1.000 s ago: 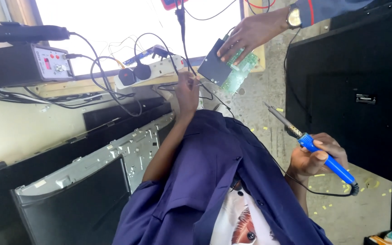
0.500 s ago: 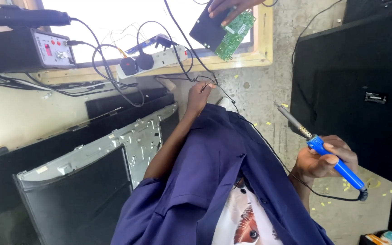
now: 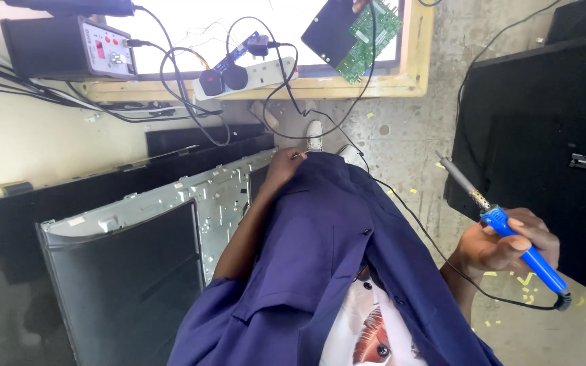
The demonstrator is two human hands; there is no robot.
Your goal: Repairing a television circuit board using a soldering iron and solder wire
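Observation:
My right hand (image 3: 503, 247) is shut on the blue handle of a soldering iron (image 3: 510, 234). Its metal tip points up and left over the concrete floor, and its black cord (image 3: 442, 261) trails past my knee. My left hand (image 3: 283, 169) rests on my knee on the blue shirt (image 3: 327, 264), fingers curled, with a thin pale wire end (image 3: 298, 156) at the fingertips. A green circuit board (image 3: 367, 30) with a black plate lies at the top on the wooden bench (image 3: 347, 87). Another person's fingers (image 3: 359, 5) touch it.
A bare screen panel with a metal back frame (image 3: 171, 224) leans at my left. A black panel (image 3: 544, 135) stands at the right. On the bench sit a white power strip (image 3: 252, 73) with plugs, a grey control box (image 3: 69, 47) and tangled black cables. My white shoes (image 3: 315, 132) are on the floor.
The other person's hand has carried the circuit board up and away towards the bench. My left hand has dropped from the cable onto my knee. My right hand still holds the iron.

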